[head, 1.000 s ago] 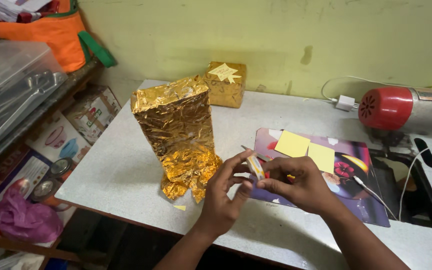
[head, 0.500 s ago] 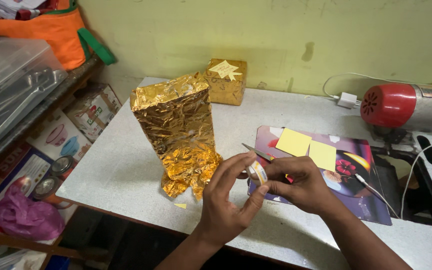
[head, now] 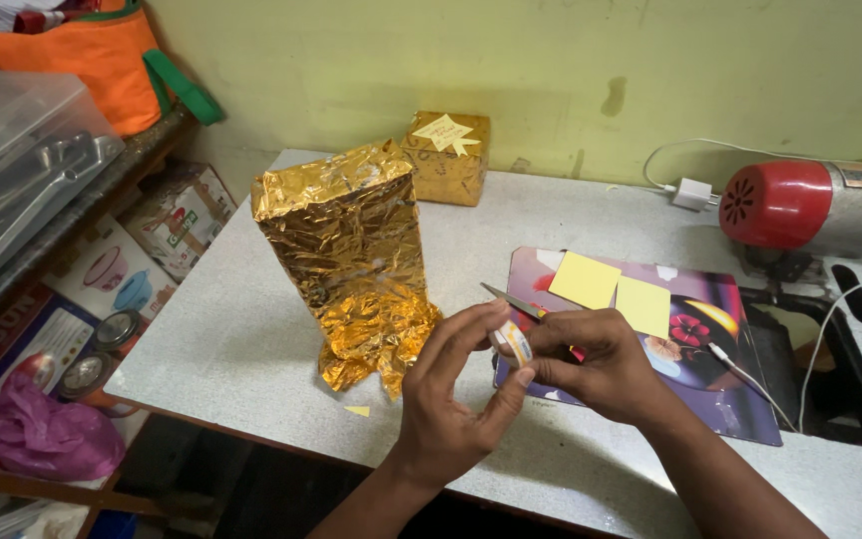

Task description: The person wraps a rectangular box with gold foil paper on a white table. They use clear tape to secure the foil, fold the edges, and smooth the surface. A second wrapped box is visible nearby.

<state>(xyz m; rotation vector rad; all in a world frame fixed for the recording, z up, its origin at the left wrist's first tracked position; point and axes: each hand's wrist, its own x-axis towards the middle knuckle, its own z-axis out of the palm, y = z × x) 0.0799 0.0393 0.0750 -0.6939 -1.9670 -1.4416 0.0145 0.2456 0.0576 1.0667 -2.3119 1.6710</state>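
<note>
- The left hand [head: 451,404] and the right hand [head: 591,361] met in front of the tall gold-foil package [head: 351,255], just off its lower right corner, above the grey table [head: 241,339].
- Both hands were closed on one small white roll with a yellow-orange band [head: 513,342]; the left thumb and fingertips pinched it from the package side, the right fingers gripped it from the other.
- The right hand also held a pair of scissors [head: 509,299], whose thin grey blades pointed up and back toward the package.
- The foil package stood upright, its crumpled lower end spread onto the table.
- A small yellow scrap [head: 357,410] lay on the table just in front of the package's foot.
- Behind the package, near the wall, sat a smaller gold box [head: 446,160] with a pale star-shaped tag on top.
- To the package's right lay a purple printed sheet [head: 690,374] carrying two yellow paper squares [head: 585,279].
- Well to the right stood a red-capped metal appliance [head: 810,205].
</note>
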